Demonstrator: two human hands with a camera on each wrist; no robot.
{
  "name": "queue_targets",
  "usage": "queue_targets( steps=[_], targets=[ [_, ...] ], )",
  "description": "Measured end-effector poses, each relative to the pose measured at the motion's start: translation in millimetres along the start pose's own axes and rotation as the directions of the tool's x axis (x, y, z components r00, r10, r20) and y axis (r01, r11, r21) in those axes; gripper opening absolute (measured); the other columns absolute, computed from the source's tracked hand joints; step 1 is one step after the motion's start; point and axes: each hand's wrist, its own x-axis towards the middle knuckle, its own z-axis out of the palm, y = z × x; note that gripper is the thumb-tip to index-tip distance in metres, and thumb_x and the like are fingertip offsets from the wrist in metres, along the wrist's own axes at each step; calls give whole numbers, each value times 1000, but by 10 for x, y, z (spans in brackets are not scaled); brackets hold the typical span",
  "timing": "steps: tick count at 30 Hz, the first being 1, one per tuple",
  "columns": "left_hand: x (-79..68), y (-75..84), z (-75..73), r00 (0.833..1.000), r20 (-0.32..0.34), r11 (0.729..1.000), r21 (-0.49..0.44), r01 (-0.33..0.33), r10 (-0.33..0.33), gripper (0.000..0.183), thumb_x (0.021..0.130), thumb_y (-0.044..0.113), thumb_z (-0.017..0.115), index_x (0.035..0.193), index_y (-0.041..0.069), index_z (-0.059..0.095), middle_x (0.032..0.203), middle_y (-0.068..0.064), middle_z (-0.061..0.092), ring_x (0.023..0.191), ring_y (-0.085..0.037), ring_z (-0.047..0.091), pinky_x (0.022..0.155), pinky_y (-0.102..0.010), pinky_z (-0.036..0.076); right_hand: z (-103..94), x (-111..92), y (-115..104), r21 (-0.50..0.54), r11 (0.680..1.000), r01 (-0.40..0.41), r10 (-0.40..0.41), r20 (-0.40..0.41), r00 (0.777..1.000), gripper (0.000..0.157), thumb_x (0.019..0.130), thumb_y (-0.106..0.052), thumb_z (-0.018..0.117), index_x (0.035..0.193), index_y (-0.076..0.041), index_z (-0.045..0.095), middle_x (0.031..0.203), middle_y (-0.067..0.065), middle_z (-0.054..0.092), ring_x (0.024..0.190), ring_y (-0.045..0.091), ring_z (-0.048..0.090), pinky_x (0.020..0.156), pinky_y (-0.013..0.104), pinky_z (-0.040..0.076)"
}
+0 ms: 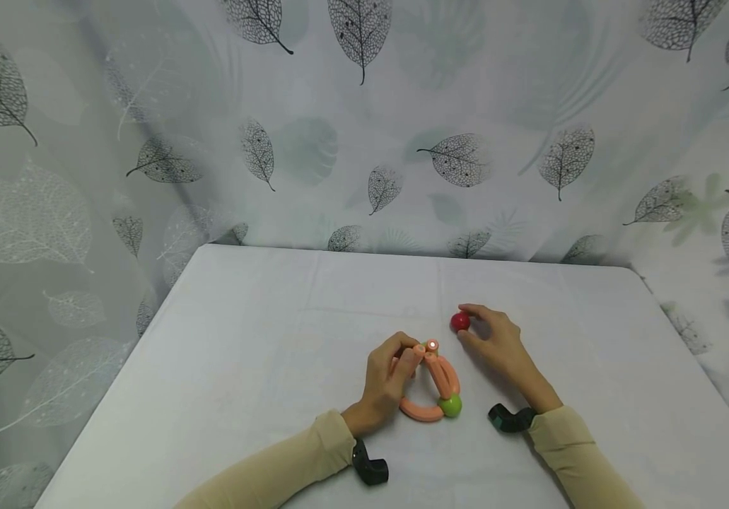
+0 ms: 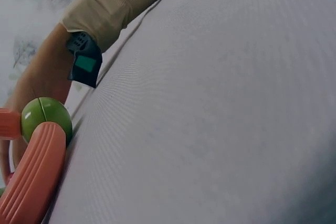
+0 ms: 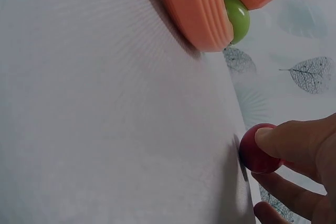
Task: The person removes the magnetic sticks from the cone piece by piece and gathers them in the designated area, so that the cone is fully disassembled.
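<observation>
My left hand [image 1: 385, 382] grips the upper left part of a toy frame built of orange ridged curved rods [image 1: 421, 411] joined by green balls [image 1: 450, 405]. The frame stands on the white table, a green ball at its lower right and rod ends meeting at the top. To the right and farther back, my right hand [image 1: 498, 346] pinches a red ball [image 1: 460, 322] between thumb and fingers, close over the tabletop. In the right wrist view the thumb lies across the red ball [image 3: 261, 148]. An orange rod [image 2: 37, 177] fills the lower left of the left wrist view.
A white cloth covers the table [image 1: 262, 339]. Leaf-print curtains [image 1: 364, 127] hang behind it and along both sides. Each wrist carries a dark camera mount [image 1: 369, 466], below the beige sleeves [image 1: 300, 456].
</observation>
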Motion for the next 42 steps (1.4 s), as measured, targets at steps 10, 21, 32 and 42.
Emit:
queue_targets(
  steps=[10, 21, 32, 42],
  targets=[
    [-16, 3, -3, 994, -32, 994, 9, 107, -107, 25, 107, 10, 42, 101, 9, 66, 73, -8, 62, 61, -1, 54, 55, -18, 48, -55, 4, 8, 8, 999, 41, -41, 32, 999, 52, 96, -13, 74, 144, -6, 58, 142, 23, 62, 135, 47, 50, 110, 76, 30],
    [91, 65, 31, 962, -65, 963, 42, 266, -263, 35, 111, 19, 39, 97, 8, 69, 88, -11, 70, 78, -8, 58, 70, -22, 50, -151, -87, -65, 88, 994, 68, -67, -22, 998, 44, 100, -12, 69, 143, -7, 59, 146, 20, 59, 133, 42, 53, 112, 68, 36],
    [50, 211, -201, 880, 104, 886, 87, 456, -464, 39, 114, 34, 36, 116, 13, 68, 112, -6, 72, 97, -12, 63, 88, -25, 52, -94, -487, -226, 267, 950, 160, -99, -227, 969, 29, 107, -11, 59, 134, -16, 67, 132, 7, 69, 122, 1, 58, 99, 10, 46],
    [-211, 330, -276, 874, 195, 894, 154, 420, -445, 28, 110, 29, 53, 134, 20, 65, 118, 1, 75, 108, -15, 67, 96, -29, 52, 142, -802, -424, 475, 870, 131, -1, -265, 964, 26, 107, -5, 55, 130, -5, 67, 126, 14, 69, 111, -1, 62, 91, 9, 52]
  ],
)
